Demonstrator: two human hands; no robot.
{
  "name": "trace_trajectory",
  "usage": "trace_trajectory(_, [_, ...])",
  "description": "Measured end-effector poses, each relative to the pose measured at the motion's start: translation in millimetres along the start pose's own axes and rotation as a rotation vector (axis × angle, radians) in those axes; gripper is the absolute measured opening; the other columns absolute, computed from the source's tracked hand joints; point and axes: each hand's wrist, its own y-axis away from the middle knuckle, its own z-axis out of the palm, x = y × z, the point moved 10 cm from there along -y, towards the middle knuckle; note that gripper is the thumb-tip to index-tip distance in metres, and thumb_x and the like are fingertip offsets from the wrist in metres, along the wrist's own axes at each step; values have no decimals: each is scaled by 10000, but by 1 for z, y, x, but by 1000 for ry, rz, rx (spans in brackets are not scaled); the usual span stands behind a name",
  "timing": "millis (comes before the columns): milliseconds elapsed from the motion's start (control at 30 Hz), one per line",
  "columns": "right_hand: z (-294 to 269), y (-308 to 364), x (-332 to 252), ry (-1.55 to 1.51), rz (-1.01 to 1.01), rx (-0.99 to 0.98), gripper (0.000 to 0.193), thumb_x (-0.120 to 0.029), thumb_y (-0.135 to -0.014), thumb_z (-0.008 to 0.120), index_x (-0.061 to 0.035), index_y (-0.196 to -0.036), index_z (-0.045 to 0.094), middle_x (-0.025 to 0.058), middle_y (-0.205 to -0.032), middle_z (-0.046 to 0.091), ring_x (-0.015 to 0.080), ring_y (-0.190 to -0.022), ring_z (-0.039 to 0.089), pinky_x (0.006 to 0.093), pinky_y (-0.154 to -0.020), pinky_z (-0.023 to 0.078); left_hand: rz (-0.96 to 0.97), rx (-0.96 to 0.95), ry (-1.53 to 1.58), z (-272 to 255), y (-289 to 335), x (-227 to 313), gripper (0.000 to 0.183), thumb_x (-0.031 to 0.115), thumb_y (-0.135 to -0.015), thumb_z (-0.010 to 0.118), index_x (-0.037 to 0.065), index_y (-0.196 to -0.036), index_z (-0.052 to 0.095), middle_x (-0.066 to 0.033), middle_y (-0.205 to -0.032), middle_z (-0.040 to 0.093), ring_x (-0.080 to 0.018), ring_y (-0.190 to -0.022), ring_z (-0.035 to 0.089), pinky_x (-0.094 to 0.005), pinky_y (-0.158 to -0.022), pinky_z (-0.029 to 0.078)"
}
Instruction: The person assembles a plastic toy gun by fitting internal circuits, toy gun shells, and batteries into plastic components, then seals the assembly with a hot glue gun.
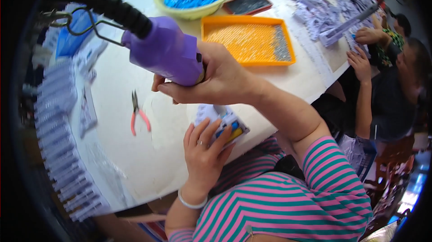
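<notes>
My right hand (227, 73) is wrapped round a purple electric screwdriver (164, 51), which hangs from a black coiled cord and a metal hook. Its working tip is hidden from this angle. Below it, near the front edge of the table, my left hand (202, 152) holds a small white plastic housing (205, 112) down on the surface. Blue and yellow pieces show inside that housing, partly covered by my fingers. To the left of the housing lie pliers (136, 111) with pink handles, touched by neither hand.
An orange tray (270, 63) of small metal pieces lies beyond my right hand. Behind it are a pale yellow bowl (160, 4) of blue parts and a dark red-edged tray (247, 3). White plastic parts (58, 129) line the left edge. Two people sit at right near heaped parts.
</notes>
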Motion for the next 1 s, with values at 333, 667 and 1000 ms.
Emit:
trace_trajectory(333, [-159,33,-33,346,-222,572,227,-76,-896,776,-14,-1050,621,41,-881,696,91,-742,701,262,-685,615,-84,25,-107,-17,-13,-35,509,156,-683,880,159,-1178,762,-74,-1287,674,-317,-1251,599,-553,-1116,393])
trace_trajectory(667, [-159,33,-22,266,-192,530,216,-93,-911,760,-26,-1059,616,45,-910,689,109,-803,714,274,-723,627,-140,74,35,-44,-28,-29,569,172,-742,885,31,-1261,698,-223,-1430,592,-377,-1322,578,-632,-1190,274])
trace_trajectory(1000, [-153,25,-10,317,-236,480,264,-124,-905,765,-36,-1086,595,71,-897,696,142,-786,738,282,-738,619,-112,174,-5,-51,-25,-33,379,-18,-840,753,-30,-1214,695,-248,-1304,674,-387,-1243,645,-622,-1169,332])
